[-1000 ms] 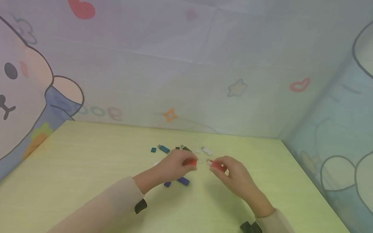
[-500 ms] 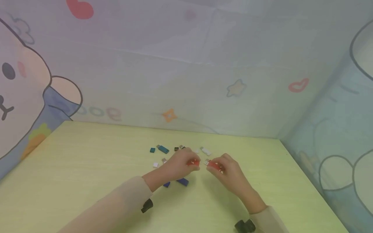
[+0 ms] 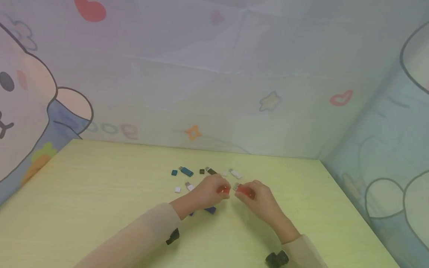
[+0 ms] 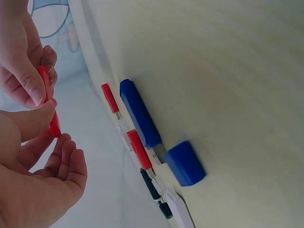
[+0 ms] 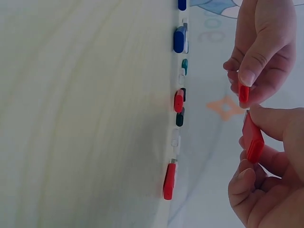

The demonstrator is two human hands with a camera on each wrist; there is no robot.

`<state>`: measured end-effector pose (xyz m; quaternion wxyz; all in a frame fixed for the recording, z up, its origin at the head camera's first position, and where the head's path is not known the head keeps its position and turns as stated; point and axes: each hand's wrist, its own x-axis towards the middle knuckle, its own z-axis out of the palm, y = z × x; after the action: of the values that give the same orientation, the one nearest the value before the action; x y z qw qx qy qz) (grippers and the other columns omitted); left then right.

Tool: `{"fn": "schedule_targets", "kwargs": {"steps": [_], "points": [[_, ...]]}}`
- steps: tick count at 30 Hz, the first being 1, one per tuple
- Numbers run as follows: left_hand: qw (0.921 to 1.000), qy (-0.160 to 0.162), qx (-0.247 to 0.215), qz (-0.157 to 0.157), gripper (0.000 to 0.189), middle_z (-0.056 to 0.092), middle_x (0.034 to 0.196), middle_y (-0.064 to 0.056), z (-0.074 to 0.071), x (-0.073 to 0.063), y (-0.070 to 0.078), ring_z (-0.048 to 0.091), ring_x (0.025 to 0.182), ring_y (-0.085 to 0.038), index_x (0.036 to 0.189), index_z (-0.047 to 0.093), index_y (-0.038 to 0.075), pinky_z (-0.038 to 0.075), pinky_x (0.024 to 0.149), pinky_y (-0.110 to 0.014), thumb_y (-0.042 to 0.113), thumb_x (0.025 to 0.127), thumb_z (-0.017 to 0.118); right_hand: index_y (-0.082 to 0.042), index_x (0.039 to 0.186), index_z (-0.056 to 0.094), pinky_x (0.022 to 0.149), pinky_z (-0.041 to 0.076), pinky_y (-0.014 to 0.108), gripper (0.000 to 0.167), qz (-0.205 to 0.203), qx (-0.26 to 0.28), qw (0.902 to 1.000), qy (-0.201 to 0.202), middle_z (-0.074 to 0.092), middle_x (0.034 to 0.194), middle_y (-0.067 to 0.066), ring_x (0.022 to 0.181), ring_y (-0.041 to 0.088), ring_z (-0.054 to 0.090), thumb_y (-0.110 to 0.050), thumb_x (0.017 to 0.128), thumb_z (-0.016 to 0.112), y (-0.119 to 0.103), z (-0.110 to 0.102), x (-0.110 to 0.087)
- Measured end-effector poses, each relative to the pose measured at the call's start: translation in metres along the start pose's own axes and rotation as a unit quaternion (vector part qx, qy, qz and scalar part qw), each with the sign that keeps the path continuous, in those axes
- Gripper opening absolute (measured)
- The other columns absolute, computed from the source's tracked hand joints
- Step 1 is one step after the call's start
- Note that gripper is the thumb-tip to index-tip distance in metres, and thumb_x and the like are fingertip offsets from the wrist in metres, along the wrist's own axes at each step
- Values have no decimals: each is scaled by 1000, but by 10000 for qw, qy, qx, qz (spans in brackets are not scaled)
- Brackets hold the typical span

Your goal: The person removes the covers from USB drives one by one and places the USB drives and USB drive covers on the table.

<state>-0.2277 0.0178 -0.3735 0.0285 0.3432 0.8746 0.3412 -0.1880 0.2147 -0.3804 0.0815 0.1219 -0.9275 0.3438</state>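
My left hand (image 3: 210,191) pinches a small red USB stick cap (image 5: 243,93) between thumb and fingers. Just to its right, my right hand (image 3: 257,195) grips a red USB stick (image 5: 253,137), its metal plug (image 3: 236,187) turned toward the cap. Both hands are raised above the table, with a narrow gap between cap and plug in the head view. Below them lie a blue USB stick (image 4: 139,113) and its blue cap (image 4: 185,163). Two more red pieces, one a USB stick with its metal plug bare (image 5: 169,180), rest on the table, mostly hidden in the head view.
Farther back on the pale table (image 3: 117,175) lie a teal USB stick (image 3: 186,171) with a teal cap (image 3: 174,172), a black stick (image 3: 211,171) with its cap (image 3: 202,171), and a white stick (image 3: 235,174). A white cap (image 3: 177,190) sits left. A printed cloth stands behind.
My left hand has moved right with the red cap, and my right hand slightly left, narrowing the gap. A white cap and a white stick now show left of the left hand.
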Motion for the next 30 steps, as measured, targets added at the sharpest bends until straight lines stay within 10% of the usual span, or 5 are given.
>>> {"fn": "schedule_targets", "kwargs": {"steps": [30], "points": [[9956,-600,661,-285,5,58,78,-1,17,10,-15,49,75,-14,84,67,4,44,72,-29,7,85,70,-6,81,72,61,43,28,15,643,-233,9966,-460,72,102,12,69,12,52,-21,83,75,7,16,15]]}}
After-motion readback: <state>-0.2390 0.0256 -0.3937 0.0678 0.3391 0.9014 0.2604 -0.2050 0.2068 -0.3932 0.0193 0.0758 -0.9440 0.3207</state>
